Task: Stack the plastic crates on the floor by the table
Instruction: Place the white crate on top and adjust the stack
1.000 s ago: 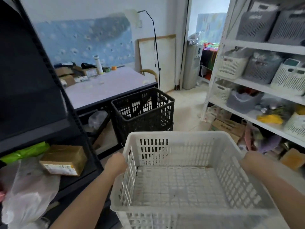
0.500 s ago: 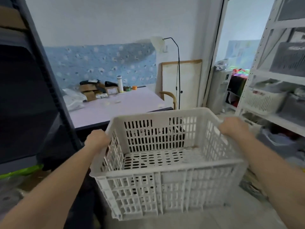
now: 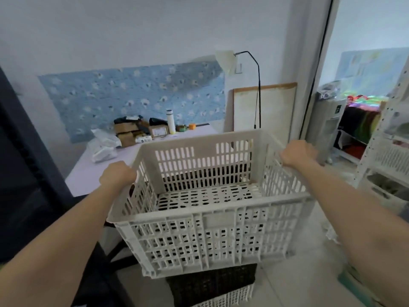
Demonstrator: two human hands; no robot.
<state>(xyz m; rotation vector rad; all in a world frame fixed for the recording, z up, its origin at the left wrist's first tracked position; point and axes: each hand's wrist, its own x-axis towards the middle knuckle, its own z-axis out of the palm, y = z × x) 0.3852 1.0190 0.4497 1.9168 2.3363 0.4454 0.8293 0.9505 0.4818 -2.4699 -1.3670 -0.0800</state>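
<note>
I hold a white slatted plastic crate (image 3: 205, 238) in front of me, level and empty. My left hand (image 3: 117, 173) grips its left rim and my right hand (image 3: 296, 152) grips its right rim. Right under it stands a black plastic crate (image 3: 212, 282) on the floor, mostly hidden by the white one. Below the black crate a strip of another white crate (image 3: 228, 299) shows. The table (image 3: 106, 171) with a pale top stands just behind and to the left.
Boxes, bags and a white bottle (image 3: 170, 124) lie at the table's far end. A dark shelf frame (image 3: 24, 173) rises at my left. White shelving with baskets (image 3: 389, 160) fills the right side. A floor lamp (image 3: 254, 85) stands behind the table.
I have stepped closer to the table with the white crate. It is now directly over the black crate, which shows beneath it.
</note>
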